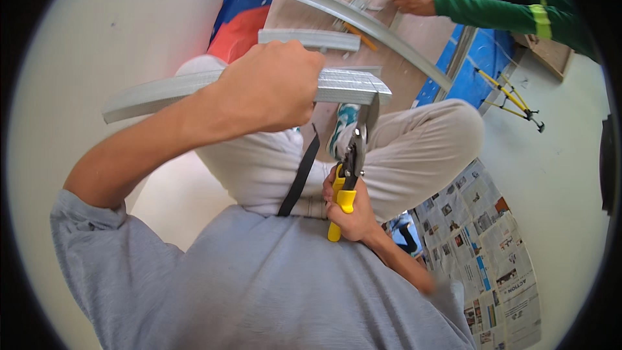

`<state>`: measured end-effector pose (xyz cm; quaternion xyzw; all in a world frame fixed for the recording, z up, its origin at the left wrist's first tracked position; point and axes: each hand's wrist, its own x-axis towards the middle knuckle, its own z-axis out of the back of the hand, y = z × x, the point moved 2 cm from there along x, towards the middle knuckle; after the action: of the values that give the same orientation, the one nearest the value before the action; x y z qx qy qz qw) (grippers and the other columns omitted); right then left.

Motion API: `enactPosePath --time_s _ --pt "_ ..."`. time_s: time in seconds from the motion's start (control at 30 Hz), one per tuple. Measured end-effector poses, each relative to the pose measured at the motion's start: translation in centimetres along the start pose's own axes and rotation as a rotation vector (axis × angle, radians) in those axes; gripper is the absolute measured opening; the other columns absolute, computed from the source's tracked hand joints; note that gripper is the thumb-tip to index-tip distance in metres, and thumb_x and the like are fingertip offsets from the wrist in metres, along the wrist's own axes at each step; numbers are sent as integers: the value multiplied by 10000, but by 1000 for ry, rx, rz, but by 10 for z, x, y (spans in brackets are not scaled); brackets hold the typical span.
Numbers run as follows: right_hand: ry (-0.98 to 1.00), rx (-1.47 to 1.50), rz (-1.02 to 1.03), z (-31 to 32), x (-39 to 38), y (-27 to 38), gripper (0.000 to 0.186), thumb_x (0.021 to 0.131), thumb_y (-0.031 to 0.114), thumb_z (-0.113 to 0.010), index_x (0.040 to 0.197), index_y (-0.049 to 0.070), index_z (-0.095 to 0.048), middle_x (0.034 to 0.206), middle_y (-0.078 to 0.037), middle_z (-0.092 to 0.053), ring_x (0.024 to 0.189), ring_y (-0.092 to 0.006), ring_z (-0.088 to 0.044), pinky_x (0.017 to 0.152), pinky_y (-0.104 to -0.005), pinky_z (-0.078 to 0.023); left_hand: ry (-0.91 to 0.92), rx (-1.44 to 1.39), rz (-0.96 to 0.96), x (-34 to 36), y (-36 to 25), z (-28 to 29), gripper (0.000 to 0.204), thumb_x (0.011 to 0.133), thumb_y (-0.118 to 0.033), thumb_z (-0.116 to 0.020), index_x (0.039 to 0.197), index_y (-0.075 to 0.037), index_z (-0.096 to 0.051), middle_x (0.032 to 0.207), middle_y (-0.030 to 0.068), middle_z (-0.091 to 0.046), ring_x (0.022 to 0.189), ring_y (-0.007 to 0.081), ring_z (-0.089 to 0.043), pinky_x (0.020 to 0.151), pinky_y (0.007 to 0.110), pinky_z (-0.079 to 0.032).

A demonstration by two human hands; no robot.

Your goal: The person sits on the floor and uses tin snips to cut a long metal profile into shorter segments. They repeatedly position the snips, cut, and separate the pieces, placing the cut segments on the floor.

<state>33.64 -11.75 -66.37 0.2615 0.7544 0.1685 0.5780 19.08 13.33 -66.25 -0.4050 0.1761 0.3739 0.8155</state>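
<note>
My left hand [272, 84] is closed around a long silver metal channel [162, 91], held crosswise above my lap. My right hand [355, 217], lower down, grips tin snips [353, 155] with yellow handles and a dark pivot. The snips point upward, their jaws at the channel near its right end; whether they are closed on the metal I cannot tell. A black strap [297, 178] hangs below the channel, between my legs.
More metal channels [308, 38] lie on the board [414, 71] ahead, with orange and blue tools. A co-worker's hand [411, 1] reaches in from the right. A yellow tripod [515, 97] lies at right, newspapers [476, 249] below it, a wall [97, 39] at left.
</note>
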Motion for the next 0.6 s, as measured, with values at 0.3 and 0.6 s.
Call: enactPosePath --time_s 0.3,0.6 --pt "-74 -248 191 23 -17 6 418 718 63 -631 1101 45 -464 851 -52 -507 746 -166 -487 707 -324 -436 -161 -10 -13 -14 -47 3 254 748 -93 -758 964 -13 -651 791 246 -693 789 449 -693 728 508 -562" --pt "-174 -356 141 55 -65 21 525 707 89 -708 1188 42 -503 907 -94 -539 845 -213 -567 811 -361 -492 -200 -126 -92 -13 -85 -17 275 761 -154 -754 943 5 -625 749 241 -696 711 425 -723 681 482 -594"
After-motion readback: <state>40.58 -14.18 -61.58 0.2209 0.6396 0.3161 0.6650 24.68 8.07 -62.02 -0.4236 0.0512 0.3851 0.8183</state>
